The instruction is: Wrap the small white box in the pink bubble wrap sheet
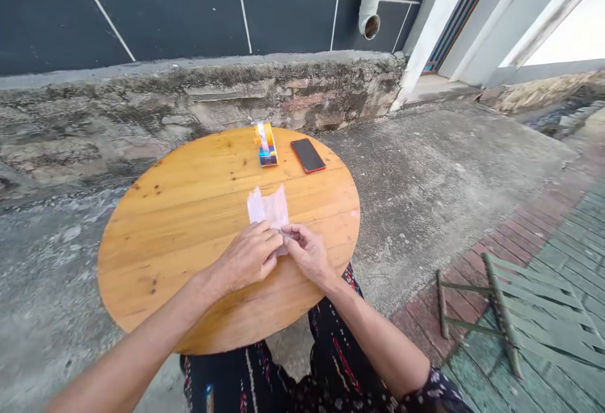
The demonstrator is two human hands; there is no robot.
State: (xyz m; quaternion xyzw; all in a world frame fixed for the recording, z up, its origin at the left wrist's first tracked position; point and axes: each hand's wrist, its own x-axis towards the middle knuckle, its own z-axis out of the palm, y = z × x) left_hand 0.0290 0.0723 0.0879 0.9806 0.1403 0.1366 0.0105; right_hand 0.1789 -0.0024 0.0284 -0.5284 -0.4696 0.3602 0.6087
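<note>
Starting at the left, the round, yellow-brown wooden counter (155,243) sweeps round, and the left hand (250,252) comes over its near side, fingers curled down on the near part of a thin, crinkled, pale pinkish-white sheet (271,208); whether they pinch it, I can't tell, the knuckles hide it. The sheet lies at the counter's near middle, its far end spread with two raised corners. Beyond it, far side, stands a yellow-and-blue tape dispenser (267,145), touched by neither hand. In from the right, the right hand (307,252) has thumb and forefinger closed on the sheet's near right edge. Past that, a flat black phone with a red edge (308,156) lies beside the dispenser. So, midway, I'd judge: the far end is opened out, the near part bunched and not yet smoothed or folded neatly.
</note>
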